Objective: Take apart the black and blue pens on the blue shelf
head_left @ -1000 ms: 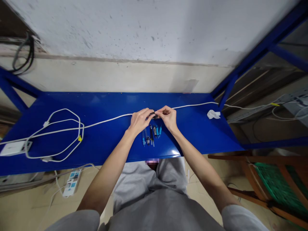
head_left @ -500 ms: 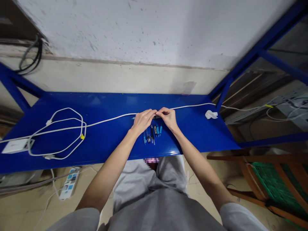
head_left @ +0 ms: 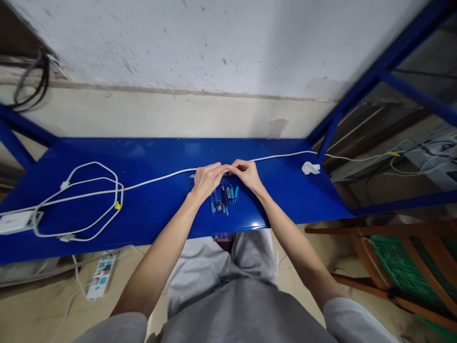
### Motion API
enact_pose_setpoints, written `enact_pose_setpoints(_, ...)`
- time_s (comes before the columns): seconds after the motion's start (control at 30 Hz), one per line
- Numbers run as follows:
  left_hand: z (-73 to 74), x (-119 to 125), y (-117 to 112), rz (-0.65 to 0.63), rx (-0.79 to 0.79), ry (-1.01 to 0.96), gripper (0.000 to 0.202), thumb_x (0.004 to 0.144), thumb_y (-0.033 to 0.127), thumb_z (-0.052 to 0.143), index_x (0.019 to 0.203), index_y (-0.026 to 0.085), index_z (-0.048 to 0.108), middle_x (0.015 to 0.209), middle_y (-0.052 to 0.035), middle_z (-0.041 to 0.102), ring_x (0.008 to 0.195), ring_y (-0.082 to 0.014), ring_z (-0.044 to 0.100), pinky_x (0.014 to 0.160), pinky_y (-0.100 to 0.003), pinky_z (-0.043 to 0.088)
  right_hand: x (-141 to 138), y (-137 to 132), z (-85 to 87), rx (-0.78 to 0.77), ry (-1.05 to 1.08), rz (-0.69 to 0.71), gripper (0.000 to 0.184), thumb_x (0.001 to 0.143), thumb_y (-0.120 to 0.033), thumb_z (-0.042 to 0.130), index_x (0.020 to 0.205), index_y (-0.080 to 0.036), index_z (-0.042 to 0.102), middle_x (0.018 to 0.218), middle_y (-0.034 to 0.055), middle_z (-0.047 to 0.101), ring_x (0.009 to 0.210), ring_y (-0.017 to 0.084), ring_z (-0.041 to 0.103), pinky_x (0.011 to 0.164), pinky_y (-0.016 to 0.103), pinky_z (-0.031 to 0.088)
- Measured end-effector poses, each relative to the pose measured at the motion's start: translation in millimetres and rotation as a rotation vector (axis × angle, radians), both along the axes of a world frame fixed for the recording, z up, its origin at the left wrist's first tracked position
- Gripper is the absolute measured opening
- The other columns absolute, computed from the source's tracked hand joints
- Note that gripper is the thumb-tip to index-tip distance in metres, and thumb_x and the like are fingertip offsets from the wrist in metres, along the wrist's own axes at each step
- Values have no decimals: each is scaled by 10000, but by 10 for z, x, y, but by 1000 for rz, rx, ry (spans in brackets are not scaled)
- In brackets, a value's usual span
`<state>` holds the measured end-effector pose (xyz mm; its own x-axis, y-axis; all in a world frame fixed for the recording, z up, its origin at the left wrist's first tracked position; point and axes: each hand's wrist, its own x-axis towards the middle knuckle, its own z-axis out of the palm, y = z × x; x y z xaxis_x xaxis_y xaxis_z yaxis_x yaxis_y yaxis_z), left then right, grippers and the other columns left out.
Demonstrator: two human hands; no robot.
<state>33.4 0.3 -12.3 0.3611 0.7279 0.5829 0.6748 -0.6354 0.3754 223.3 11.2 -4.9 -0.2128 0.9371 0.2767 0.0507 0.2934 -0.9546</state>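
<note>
Dark small part [head_left: 225, 173] sits pinched between left hand [head_left: 205, 178] and right hand [head_left: 247, 174].

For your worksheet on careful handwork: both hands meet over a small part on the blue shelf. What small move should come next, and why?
Probably keep pressing the two ends together. The left hand and right hand pinch a small dark part fingertip to fingertip, and it looks not yet set down beside the small pieces nearer the shelf's front edge.

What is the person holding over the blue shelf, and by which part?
Both the left hand and right hand pinch a small dark pen-like part by its two ends; its details are too small to tell.
</note>
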Motion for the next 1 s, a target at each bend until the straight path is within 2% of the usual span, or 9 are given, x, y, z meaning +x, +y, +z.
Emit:
enact_pose_setpoints(0.1, -6, -1, 4, 23, -18, -18, 350, 1072, 395, 462, 1124, 241, 771, 895, -49, 763, 788, -167, 712, 659, -270, 447, 29, 7, 14, 13, -12, -83, 413, 796, -599, 771, 718, -195, 745, 729, 22, 696, 672, 158, 617, 653, 285, 490)
enact_pose_setpoints(0.23, -15, -3, 12, 36, -48, -98, 328, 1066, 397, 479, 1182, 249, 747, 1112, -45, 782, 983, -193, 743, 810, -274, 508, 102, -6, -6, 72, -38, -348, 381, 852, -554, 731, 717, -198, 724, 706, 11, 676, 659, 156, 578, 663, 290, 473)
enact_pose_setpoints(0.33, -16, -7, 17, 65, -76, -114, 298, 1055, 402, 504, 1174, 262, 739, 1127, -28, 783, 965, -189, 748, 810, -268, 507, 157, -89, -35, 131, -108, -421, 344, 891, -506, 697, 738, -199, 721, 710, 2, 647, 650, 149, 536, 662, 290, 446)
enact_pose_setpoints(0.47, -5, -15, 23, 49, -121, -89, 279, 1055, 397, 498, 1080, 245, 731, 1030, -25, 786, 862, -172, 735, 743, -255, 478, 245, -317, -46, 155, -252, -386, 278, 926, -453, 659, 828, -205, 738, 798, 18, 660, 714, 166, 553, 707, 303, 457)
enact_pose_setpoints(0.57, 10, -19, 23, 18, -139, -82, 267, 1060, 376, 484, 1044, 233, 708, 993, -26, 773, 828, -167, 715, 718, -252, 453, 330, -494, -38, 133, -341, -326, 240, 919, -423, 681, 1040, -227, 746, 970, 47, 701, 862, 203, 608, 804, 336, 484)
enact_pose_setpoints(0.63, 23, -22, 19, 6, -155, -75, 251, 1063, 356, 475, 1023, 230, 689, 967, -24, 764, 804, -163, 699, 709, -254, 438, 376, -585, -25, 126, -379, -229, 378, 887, -430, 734, 1217, -250, 695, 1106, 67, 704, 1003, 241, 625, 894, 377, 490)
enact_pose_setpoints(0.73, 42, -26, 13, 5, -174, -65, 230, 1067, 332, 463, 1003, 230, 659, 944, -21, 748, 804, -165, 687, 714, -257, 428, 408, -687, 7, 122, -453, -43, 763, 789, -476, 846, 1459, -297, 528, 1301, 95, 662, 1199, 303, 590, 1064, 469, 436)
enact_pose_setpoints(0.83, 52, -32, 9, -5, -189, -56, 236, 1072, 322, 446, 981, 228, 642, 924, -25, 734, 817, -169, 688, 714, -257, 429, 410, -757, 35, 102, -554, 47, 1006, 697, -502, 911, 1552, -342, 407, 1390, 107, 626, 1285, 355, 553, 1133, 540, 381)
enact_pose_setpoints(1.0, 51, -34, 8, -35, -177, -44, 269, 1079, 320, 419, 953, 226, 637, 907, -35, 722, 798, -167, 683, 706, -260, 436, 431, -809, 41, 91, -541, 34, 840, 774, -435, 861, 1508, -349, 461, 1356, 100, 653, 1283, 350, 577, 1153, 574, 381)
